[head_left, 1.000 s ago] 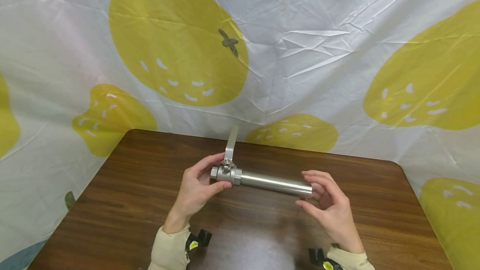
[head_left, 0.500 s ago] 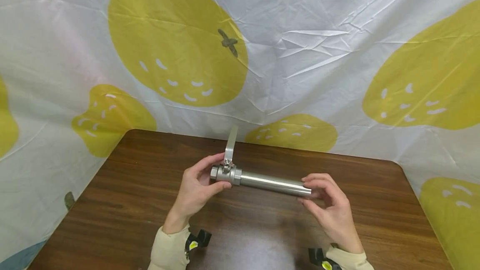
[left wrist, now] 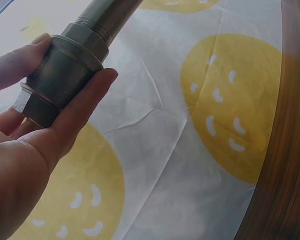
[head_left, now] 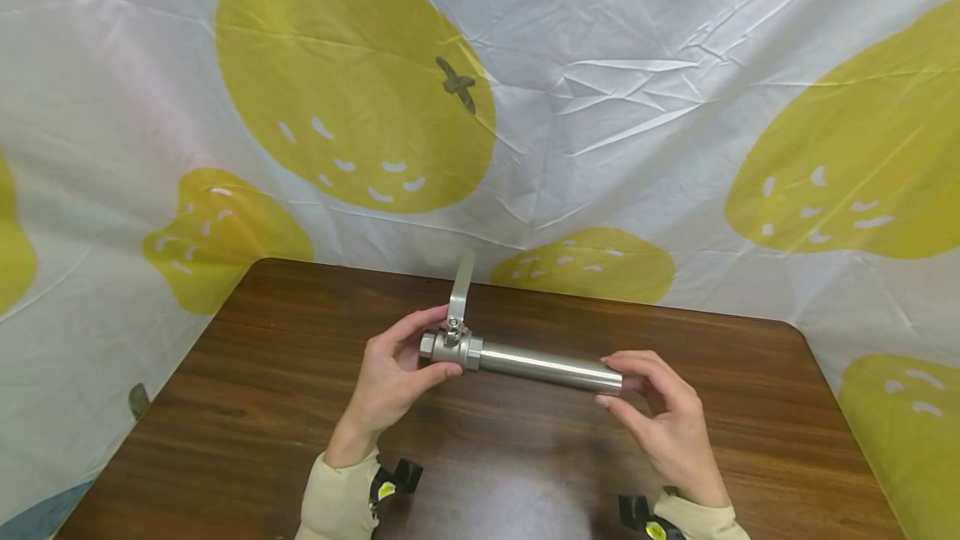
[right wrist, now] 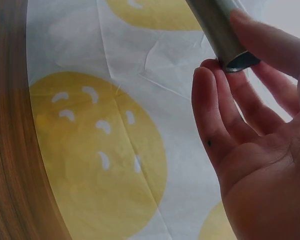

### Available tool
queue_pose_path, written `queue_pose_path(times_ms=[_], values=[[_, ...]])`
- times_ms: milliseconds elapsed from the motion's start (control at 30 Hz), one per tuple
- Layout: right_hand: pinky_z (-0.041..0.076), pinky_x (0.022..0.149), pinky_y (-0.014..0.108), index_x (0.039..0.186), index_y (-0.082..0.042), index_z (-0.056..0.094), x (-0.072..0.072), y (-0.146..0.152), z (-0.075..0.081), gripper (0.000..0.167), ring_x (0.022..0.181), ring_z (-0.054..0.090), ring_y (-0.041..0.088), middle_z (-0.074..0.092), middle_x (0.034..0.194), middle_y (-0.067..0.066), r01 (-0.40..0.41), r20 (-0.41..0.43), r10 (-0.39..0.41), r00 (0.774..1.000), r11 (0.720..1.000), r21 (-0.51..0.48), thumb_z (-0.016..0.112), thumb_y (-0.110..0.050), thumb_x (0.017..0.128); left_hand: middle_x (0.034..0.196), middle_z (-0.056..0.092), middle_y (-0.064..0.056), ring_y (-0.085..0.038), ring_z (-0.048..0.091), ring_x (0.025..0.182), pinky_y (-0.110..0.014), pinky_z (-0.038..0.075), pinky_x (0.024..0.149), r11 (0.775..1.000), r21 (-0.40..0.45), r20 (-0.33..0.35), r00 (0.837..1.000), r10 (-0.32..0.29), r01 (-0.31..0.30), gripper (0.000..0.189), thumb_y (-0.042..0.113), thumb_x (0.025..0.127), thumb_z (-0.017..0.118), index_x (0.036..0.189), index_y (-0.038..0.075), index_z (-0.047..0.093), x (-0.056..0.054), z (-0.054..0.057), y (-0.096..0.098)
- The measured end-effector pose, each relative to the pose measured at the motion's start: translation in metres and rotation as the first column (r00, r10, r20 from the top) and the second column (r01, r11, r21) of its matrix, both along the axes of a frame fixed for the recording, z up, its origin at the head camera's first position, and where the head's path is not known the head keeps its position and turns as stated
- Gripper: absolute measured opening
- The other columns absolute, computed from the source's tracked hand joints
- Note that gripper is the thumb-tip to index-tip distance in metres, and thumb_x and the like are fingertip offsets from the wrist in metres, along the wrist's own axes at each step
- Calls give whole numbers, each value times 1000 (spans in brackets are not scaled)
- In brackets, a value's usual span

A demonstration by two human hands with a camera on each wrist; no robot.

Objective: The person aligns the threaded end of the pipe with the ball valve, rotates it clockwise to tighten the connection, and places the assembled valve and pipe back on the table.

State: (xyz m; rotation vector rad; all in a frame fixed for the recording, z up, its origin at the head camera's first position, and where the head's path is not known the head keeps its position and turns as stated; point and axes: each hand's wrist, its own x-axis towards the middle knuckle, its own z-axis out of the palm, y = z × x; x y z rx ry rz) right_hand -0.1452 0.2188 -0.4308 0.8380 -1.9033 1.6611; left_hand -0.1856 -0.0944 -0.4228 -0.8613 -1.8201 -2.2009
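A silver ball valve (head_left: 452, 350) with a long lever handle (head_left: 461, 290) is held up over the table. My left hand (head_left: 390, 382) grips the valve body between thumb and fingers; in the left wrist view the valve's hex end (left wrist: 37, 109) sits among the fingers. A shiny metal pipe (head_left: 547, 367) runs from the valve's right side, its threads (left wrist: 92, 27) partly showing at the joint. At the pipe's free end my right hand (head_left: 667, 415) pinches it between thumb and fingertips. The right wrist view shows the hollow pipe end (right wrist: 242, 62).
Below the hands lies a dark wooden table (head_left: 300, 340) with rounded far corners. Behind and beside it hangs a white cloth (head_left: 615, 107) printed with yellow fruit shapes. Dark wrist cameras (head_left: 408, 475) are strapped over both pale sleeves (head_left: 337, 494).
My right hand's fingers have closed from around the pipe's free end onto it. The left hand, the valve and the pipe have hardly moved.
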Motion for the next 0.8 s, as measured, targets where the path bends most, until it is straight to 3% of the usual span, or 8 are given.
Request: queue_pose_path(times_ms=[567, 700, 800], values=[[53, 73, 17, 111, 15, 58, 1, -1, -1, 41, 90, 66, 12, 63, 111, 23, -28, 57, 28, 998, 1000, -9, 61, 30, 73, 117, 61, -1, -11, 59, 105, -19, 52, 89, 1000, -18, 45, 999, 4, -3, 64, -12, 69, 78, 127, -14, 51, 2, 1, 1], [52, 70, 16, 111, 15, 58, 2, -2, 0, 34, 85, 65, 12, 65, 109, 15, -29, 69, 30, 997, 999, -16, 60, 25, 79, 118, 60, -1, -11, 59, 105, -18, 52, 89, 1000, -25, 40, 999, 6, -5, 64, -13, 69, 78, 127, -14, 51, 2, 2, 1], [51, 65, 15, 111, 13, 59, 4, -3, 2, 31, 79, 63, 9, 67, 100, 5, 20, 95, -22, 995, 1000, 17, 60, 22, 81, 118, 60, -1, -11, 59, 106, -19, 52, 90, 1000, -30, 41, 999, 7, -6, 64, -13, 69, 78, 127, -14, 51, 3, 2, 1]])
